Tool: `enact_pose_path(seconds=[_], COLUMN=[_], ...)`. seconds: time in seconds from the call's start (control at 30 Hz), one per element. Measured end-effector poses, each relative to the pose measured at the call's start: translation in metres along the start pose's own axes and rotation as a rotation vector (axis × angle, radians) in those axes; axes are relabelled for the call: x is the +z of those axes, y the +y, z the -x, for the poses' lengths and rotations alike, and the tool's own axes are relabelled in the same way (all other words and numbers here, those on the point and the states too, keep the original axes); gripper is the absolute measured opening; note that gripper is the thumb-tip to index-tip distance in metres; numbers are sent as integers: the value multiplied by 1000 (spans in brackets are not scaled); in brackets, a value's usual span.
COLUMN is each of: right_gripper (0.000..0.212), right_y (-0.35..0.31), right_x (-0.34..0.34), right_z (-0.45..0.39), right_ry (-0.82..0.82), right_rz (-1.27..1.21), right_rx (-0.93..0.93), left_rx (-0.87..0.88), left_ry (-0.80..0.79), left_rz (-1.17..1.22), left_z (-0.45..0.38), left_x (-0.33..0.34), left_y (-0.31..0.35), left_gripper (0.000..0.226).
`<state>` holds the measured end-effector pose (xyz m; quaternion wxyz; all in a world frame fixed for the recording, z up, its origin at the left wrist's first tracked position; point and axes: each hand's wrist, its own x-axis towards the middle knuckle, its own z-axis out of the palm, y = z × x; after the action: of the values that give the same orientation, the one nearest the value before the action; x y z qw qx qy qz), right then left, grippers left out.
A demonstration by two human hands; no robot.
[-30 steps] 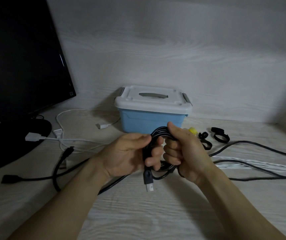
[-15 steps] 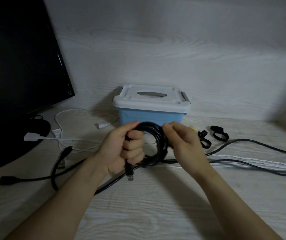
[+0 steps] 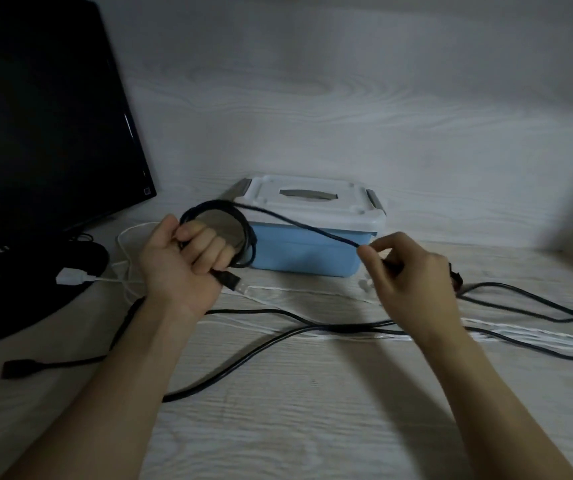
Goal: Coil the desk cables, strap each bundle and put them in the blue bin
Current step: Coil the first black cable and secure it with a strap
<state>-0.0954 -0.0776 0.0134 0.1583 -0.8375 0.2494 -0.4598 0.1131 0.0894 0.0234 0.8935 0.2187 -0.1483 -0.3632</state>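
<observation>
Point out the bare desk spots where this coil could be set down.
Bare desk lies near the front edge, between the two forearms, below the thick black cable. The strip between that cable and the blue bin is crowded with black and white leads. Left of the left hand, the monitor base and white cable fill it.

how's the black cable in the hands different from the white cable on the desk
The black cable is partly wound into loops gripped by the left hand, with a strand running to the right hand, which pinches it; the white cable lies loose on the desk, with no hand on it. The black cable is lifted in front of the blue bin; the white one lies flat. Neither is strapped.
</observation>
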Motion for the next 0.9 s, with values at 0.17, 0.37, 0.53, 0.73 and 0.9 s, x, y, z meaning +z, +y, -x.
enact_pose_path(seconds=[0.17,0.37,0.53,0.73,0.9], right_gripper=[29,29,27,25,18], right_y=[-26,-34,-36,-45,-50], right_x=[25,28,24,23,16], right_z=[21,27,28,33,29], right_ry=[-131,-506,-642,-726,-807], right_rz=[-7,24,-127,-247,-288], right_rx=[-129,-277,-301,-269,-205], left_rx=[-71,-6,68,175,129], left_ry=[-100,-100,-51,-191,-129], left_rz=[-57,-191,-345,-886,-782], left_z=[3,2,8,18,19], left_x=[9,16,22,17,19], left_y=[-14,-26,-37,-58,-61], left_gripper=[42,45,44,43,36])
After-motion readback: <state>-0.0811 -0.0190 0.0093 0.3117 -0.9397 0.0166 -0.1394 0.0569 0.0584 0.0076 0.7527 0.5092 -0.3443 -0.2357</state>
